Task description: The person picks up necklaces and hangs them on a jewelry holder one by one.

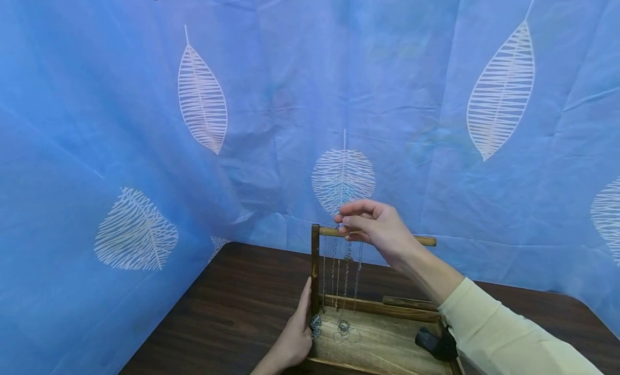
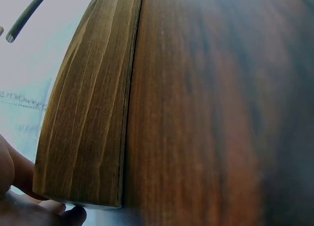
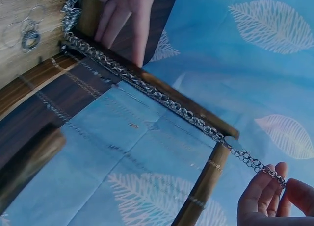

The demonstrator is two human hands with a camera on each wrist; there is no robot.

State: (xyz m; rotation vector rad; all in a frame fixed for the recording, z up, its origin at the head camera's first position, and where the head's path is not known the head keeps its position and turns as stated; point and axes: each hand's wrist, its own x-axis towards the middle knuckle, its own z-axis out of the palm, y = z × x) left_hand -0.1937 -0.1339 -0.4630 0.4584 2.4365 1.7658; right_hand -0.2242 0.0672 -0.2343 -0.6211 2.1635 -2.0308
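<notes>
My right hand (image 1: 380, 230) is raised at the upper bar (image 1: 426, 240) of a wooden jewelry stand. Between its thumb and fingertips it pinches one end of a silver chain necklace (image 3: 184, 115). The chain runs down beside the upright post (image 1: 315, 262) to a bunched part (image 1: 316, 326) at the tray's left end. Straight fingers of my left hand (image 1: 294, 337) rest against the stand's left outer side; in the left wrist view they show at the end of its wooden side (image 2: 86, 113). Several thin necklaces (image 1: 357, 270) hang from the bar near the post.
In the wooden tray (image 1: 382, 348) lie silver rings or loops (image 1: 343, 326) at left and a black object (image 1: 436, 342) at right. A shorter wooden bar (image 1: 407, 302) projects behind the tray. The stand is on a dark table (image 1: 232, 299), with a blue leaf-patterned curtain (image 1: 271, 95) behind.
</notes>
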